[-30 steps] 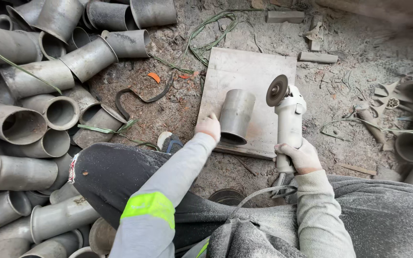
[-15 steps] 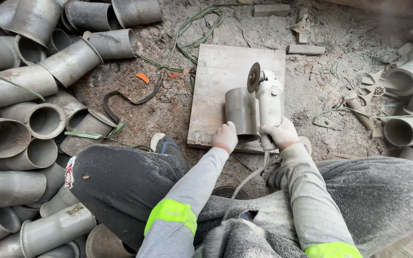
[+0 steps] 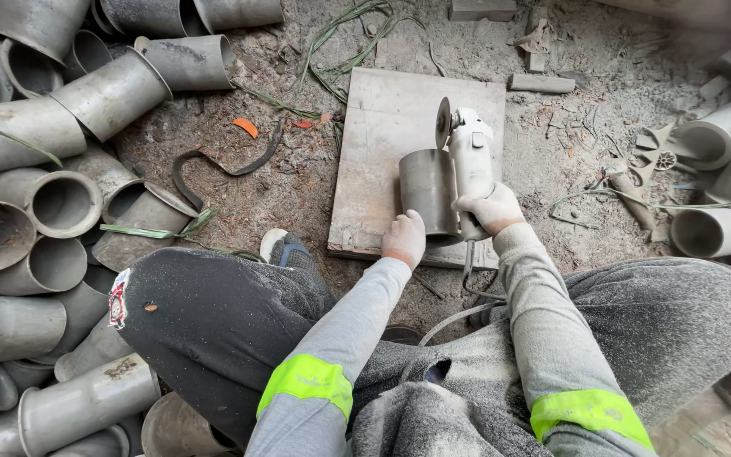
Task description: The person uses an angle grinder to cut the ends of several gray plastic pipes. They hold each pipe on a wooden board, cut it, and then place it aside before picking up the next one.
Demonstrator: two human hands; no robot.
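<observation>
**Grinder set against a short pipe piece on a dusty board**

The left hand [image 3: 404,239] rests on the near end of a short grey pipe piece [image 3: 427,191], fingers curled loosely against its rim, steadying rather than gripping all round. The pipe piece lies on a flat wooden board [image 3: 382,135] on the dirt ground. The right hand [image 3: 490,209] is closed around the body of a pale angle grinder [image 3: 473,161], whose disc [image 3: 443,123] sits just beside the far right edge of the pipe piece; whether disc and metal touch cannot be told. A cable [image 3: 467,283] trails from the grinder toward the lap. A pile of grey flared pipes [image 3: 61,203] lies to the left, more pipes [image 3: 721,186] to the right, and a dark curved hook [image 3: 213,165] lies in the dirt near the board
</observation>
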